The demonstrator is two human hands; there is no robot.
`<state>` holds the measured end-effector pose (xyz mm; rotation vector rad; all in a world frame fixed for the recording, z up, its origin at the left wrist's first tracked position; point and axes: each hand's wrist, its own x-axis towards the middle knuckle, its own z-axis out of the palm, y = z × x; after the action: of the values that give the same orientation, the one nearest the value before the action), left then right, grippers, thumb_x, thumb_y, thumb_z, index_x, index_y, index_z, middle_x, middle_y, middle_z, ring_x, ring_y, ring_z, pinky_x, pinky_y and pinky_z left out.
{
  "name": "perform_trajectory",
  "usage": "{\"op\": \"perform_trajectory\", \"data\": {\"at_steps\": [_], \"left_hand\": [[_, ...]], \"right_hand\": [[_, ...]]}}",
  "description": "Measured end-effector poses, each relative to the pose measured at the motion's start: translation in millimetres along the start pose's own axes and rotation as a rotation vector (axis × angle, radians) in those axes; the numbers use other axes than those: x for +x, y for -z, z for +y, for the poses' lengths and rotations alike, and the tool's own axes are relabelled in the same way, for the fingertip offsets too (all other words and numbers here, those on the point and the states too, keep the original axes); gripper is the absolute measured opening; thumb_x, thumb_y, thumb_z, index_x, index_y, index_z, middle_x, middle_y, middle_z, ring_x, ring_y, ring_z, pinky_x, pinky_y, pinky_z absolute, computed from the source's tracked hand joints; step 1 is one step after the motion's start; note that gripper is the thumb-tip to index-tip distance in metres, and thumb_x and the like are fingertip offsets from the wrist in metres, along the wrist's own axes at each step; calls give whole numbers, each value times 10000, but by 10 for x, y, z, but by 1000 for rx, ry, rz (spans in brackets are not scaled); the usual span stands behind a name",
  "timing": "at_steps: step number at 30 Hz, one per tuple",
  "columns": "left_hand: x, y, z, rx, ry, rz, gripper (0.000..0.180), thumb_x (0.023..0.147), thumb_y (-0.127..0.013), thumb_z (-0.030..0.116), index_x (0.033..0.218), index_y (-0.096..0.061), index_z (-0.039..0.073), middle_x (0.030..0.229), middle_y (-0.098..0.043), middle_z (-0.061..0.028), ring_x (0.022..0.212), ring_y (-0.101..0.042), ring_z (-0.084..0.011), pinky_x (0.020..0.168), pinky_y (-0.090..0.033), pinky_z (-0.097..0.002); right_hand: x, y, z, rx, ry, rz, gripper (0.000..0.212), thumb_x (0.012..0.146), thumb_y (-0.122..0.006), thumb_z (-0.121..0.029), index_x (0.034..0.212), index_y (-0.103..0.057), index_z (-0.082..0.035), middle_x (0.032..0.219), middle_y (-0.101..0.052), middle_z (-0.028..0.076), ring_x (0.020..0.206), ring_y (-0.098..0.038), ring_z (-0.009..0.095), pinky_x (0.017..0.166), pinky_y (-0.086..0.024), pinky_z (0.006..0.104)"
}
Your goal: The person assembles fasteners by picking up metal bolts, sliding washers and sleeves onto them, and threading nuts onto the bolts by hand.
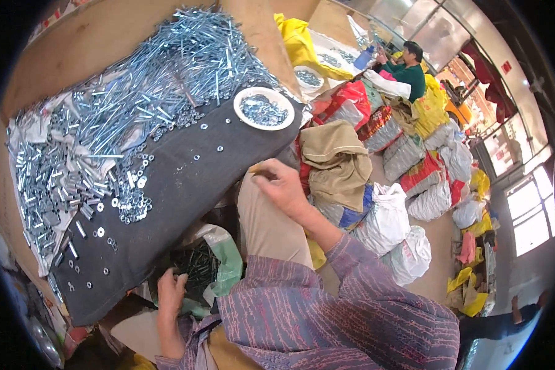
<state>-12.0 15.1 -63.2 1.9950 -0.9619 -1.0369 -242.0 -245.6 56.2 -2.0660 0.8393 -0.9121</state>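
My left hand [171, 294] is low beside an open bag [229, 262] with a green and white rim. Dark, rod-like metal pieces [197, 264] fill the bag. The thumb of that hand stands apart from its fingers, and nothing shows between them. Above my right knee, my right hand [282, 187] is closed, thumb against curled fingers. Something yellowish shows at its fingertips; whether it is held or wrapped on a finger I cannot make out. Nearest to that hand is the dark cloth [185, 185] on the worktop, with loose nuts and washers [134, 206] on it.
Long bolts [197, 55] are heaped at the back, with short metal sleeves [68, 179] at the left. A white bowl [264, 109] holds washers. Filled sacks [382, 219] crowd the floor on the right. A person in green [415, 77] sits beyond them.
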Motion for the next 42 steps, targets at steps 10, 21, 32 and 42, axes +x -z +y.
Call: {"op": "perform_trajectory", "data": {"at_steps": [10,21,32,42], "left_hand": [[211,-186,-71,-5,154,72,329,853,-629,251,908,-573,-68,607,-569,-100,529,-555,-185,525,-435,-331],[398,-431,-204,54,6,186,201,851,-599,121,876,-562,-75,557,-532,-83,451,-531,-165,433,-407,-328],[329,-619,278,16,-134,114,155,831,-608,93,871,-577,-54,682,-598,-110,580,-577,-170,561,-466,-317],[355,-895,181,27,87,-487,399,836,-534,220,1132,-557,-46,992,-625,-221,906,-588,-309,810,-441,-337]], "right_hand": [[-218,-47,648,-115,124,386,162,766,-611,18,921,-608,-26,864,-518,138,803,-569,297,703,-476,345],[-239,-10,669,-146,246,334,176,778,-644,-14,924,-546,-15,904,-493,140,838,-543,310,730,-469,370],[-270,17,631,-102,223,319,187,780,-629,-28,937,-527,-21,919,-483,152,848,-533,336,750,-450,401],[-259,25,663,-74,228,329,179,766,-603,0,928,-531,-25,902,-485,152,830,-532,332,740,-448,398]]}}
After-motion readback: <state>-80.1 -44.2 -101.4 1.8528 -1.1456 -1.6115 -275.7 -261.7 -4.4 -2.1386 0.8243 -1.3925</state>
